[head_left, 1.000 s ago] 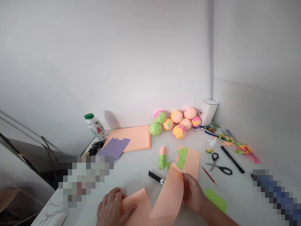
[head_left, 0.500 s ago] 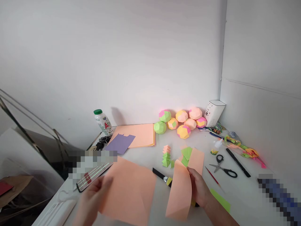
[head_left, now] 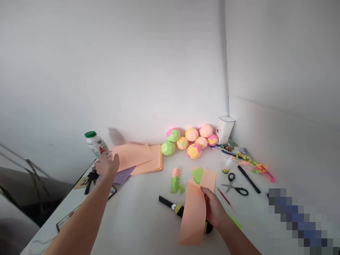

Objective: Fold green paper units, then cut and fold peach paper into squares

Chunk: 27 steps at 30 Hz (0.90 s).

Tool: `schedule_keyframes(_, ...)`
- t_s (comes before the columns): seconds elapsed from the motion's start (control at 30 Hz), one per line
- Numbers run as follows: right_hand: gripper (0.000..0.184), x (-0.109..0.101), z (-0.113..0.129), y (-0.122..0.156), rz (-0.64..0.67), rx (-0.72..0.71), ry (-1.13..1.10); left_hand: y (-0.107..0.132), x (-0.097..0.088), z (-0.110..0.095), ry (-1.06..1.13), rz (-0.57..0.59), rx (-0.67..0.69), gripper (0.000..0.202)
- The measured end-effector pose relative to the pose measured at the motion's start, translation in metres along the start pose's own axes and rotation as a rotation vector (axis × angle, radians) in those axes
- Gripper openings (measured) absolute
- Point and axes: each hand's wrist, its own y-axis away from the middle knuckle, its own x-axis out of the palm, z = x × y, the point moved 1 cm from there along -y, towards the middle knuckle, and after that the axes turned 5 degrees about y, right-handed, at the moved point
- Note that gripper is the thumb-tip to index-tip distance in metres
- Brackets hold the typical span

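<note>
My left hand point(head_left: 107, 165) reaches to the back left and pinches the left edge of a peach paper sheet point(head_left: 135, 155). That sheet lies over the peach paper stack point(head_left: 156, 160) and part of a purple sheet point(head_left: 124, 175). Nearer to me, my right hand point(head_left: 214, 209) is closed on a curved peach paper strip point(head_left: 193, 216), held above the table. Beneath the strip, a black and yellow utility knife point(head_left: 179, 210) is partly covered. Just behind are green folded paper pieces point(head_left: 197, 175) and another peach strip point(head_left: 208, 179).
Several paper balls point(head_left: 194, 151) sit along the wall by a white box point(head_left: 225, 129). A bottle with a green cap point(head_left: 97, 144) stands at the left. Scissors point(head_left: 235, 186), a black pen-like stick point(head_left: 249, 179) and a glue bottle point(head_left: 227, 165) lie to the right.
My left hand has carried the large peach sheet from the front of the table back onto the stack. My right hand still holds the strip. The view has shifted rightward.
</note>
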Motion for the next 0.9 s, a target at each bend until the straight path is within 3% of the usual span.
schedule_keyframes(0.07, 0.023, -0.011, 0.013, -0.004, -0.046, -0.055, 0.036, 0.018, 0.014, -0.007, -0.002, 0.008, 0.059, 0.045)
schedule_keyframes(0.17, 0.027, -0.036, 0.035, -0.014, -0.197, -0.17, 0.254, 0.076, 0.034, -0.022, 0.038, 0.19, 0.236, 0.041)
schedule_keyframes(0.2, 0.029, -0.045, 0.041, -0.018, -0.247, -0.192, 0.382, 0.102, 0.039, -0.028, 0.069, 0.299, 0.343, 0.039)
schedule_keyframes(0.3, 0.037, -0.064, 0.053, -0.028, -0.316, -0.184, 0.554, 0.185, 0.046, -0.045, 0.087, 0.746, 0.966, 0.053)
schedule_keyframes(0.33, 0.04, -0.068, 0.055, -0.03, -0.342, -0.185, 0.596, 0.209, 0.047, -0.049, 0.07, 0.864, 1.098, 0.062)
schedule_keyframes(0.4, 0.044, -0.074, 0.055, -0.032, -0.419, -0.214, 0.707, 0.242, 0.046, -0.052, 0.016, 1.03, 1.177, 0.08)
schedule_keyframes(0.5, 0.043, -0.076, 0.051, -0.031, -0.525, -0.26, 0.899, 0.261, 0.045, -0.048, -0.01, 1.064, 1.142, 0.078)
schedule_keyframes(0.7, 0.037, -0.068, 0.042, -0.029, -0.587, -0.226, 1.26, 0.269, 0.054, -0.035, 0.065, 0.955, 1.114, 0.067)
schedule_keyframes(0.9, 0.043, -0.06, 0.038, -0.029, -0.699, -0.285, 1.527, 0.273, 0.051, -0.043, 0.148, 0.937, 1.114, 0.058)
